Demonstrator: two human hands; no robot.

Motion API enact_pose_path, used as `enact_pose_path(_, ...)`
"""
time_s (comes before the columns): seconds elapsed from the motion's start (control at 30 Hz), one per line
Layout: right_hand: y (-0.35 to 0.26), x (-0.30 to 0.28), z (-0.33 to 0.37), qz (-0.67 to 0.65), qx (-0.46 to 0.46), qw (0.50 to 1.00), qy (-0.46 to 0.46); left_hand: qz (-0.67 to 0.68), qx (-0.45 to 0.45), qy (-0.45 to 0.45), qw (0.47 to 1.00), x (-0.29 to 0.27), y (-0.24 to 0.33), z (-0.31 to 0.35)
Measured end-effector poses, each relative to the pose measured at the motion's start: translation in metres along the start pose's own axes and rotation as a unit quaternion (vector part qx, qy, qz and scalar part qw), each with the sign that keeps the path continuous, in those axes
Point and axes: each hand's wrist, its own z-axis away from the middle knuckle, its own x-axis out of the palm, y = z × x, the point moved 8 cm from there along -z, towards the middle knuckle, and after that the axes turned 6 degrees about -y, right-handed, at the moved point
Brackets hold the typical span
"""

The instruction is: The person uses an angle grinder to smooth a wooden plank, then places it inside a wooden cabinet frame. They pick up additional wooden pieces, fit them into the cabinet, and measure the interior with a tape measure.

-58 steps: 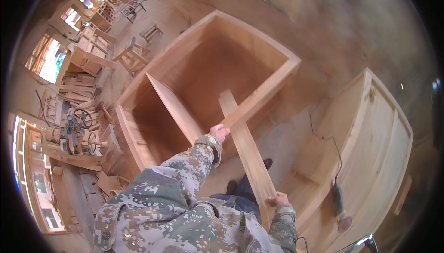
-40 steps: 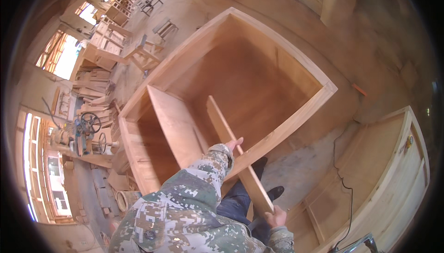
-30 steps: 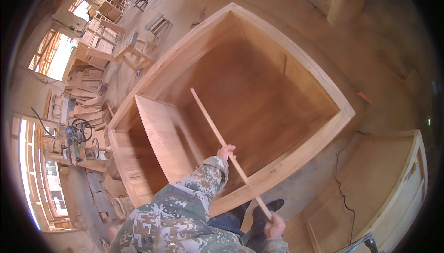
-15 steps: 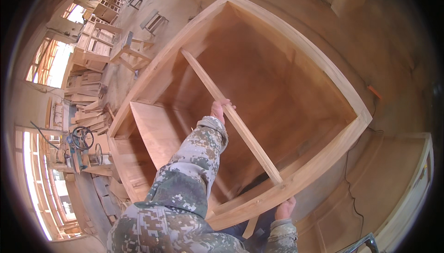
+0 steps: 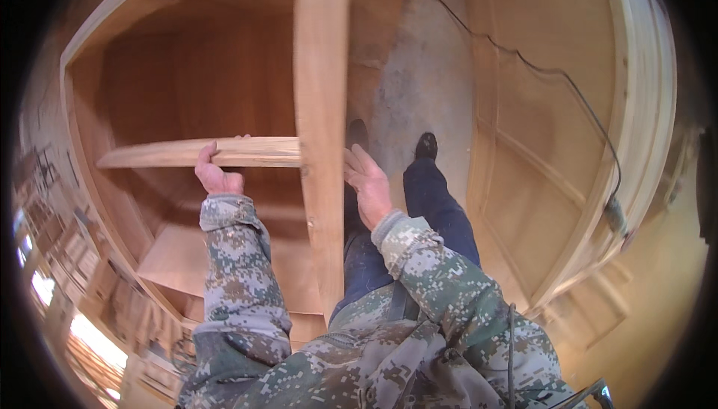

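One board [image 5: 258, 152] now spans our cabinet [image 5: 321, 72], so only our left grip [image 5: 219, 176] clamps it, our right grip [image 5: 369, 188] having let go and straightened out.

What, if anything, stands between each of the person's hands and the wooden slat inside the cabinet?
Nothing visible stands between the left hand and the wooden slat, which it grips. A thick edge rail separates the slat from the right hand, open at the rail's outer side.
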Motion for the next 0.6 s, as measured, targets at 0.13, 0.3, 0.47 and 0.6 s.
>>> enact_pose_path(0.13,0.015,-0.025,0.012,-0.003,0.027,0.998,0.051,-0.055,0.011,0.008,0.998,0.003,-0.01,0.006)
enact_pose_path(0.3,0.017,-0.037,0.016,0.027,0.025,0.999,-0.002,-0.081,0.023,0.013,0.996,-0.009,-0.004,-0.008)
enact_pose_path(0.47,0.009,-0.026,0.013,0.034,0.007,0.998,-0.046,-0.114,0.069,0.023,0.991,-0.003,0.001,-0.002)
enact_pose_path(0.6,-0.001,-0.006,0.014,0.173,0.005,0.981,-0.086,-0.133,0.076,0.007,0.988,0.007,0.0,0.011)
